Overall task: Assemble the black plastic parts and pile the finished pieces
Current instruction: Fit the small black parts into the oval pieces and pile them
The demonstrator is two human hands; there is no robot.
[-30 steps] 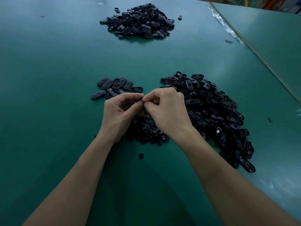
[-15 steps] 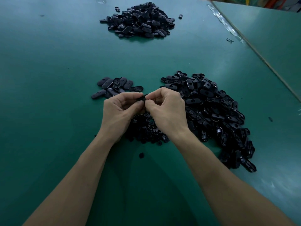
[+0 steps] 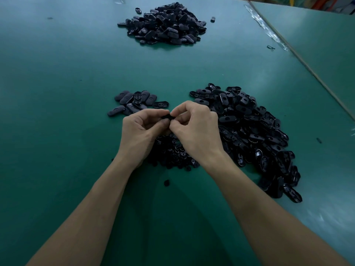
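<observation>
Head view: a small black part [image 3: 166,117] was pinched between the fingertips of both hands, raised just above the table [image 3: 57,77] near the middle of the picture. Only a dark sliver of it showed between the fingers; its long axis seemed to run left to right, from one hand to the other, and which face was up could not be told. The left hand [image 3: 141,130] gripped its left end with thumb and curled forefinger, and the right hand [image 3: 196,131] gripped its right end the same way, the two sets of fingertips nearly touching.

Directly beneath the hands lay a low heap of small round pieces [image 3: 172,153], partly hidden by the wrists. One stray piece [image 3: 166,182] sat just nearer the person, between the forearms. Touching that heap on the right spread the large pile of oval shells [image 3: 255,131], curving toward the near right. Just beyond the left hand lay a small group of oval parts [image 3: 134,103], mostly lying flat. Well apart, near the far edge, stood a taller far pile [image 3: 163,24] with a loose bit [image 3: 212,19] beside it.

Bare green surface lay broad on the left and between the near and far piles. On the right a diagonal seam [image 3: 307,68] marked the table's edge against a neighbouring table [image 3: 326,35].
</observation>
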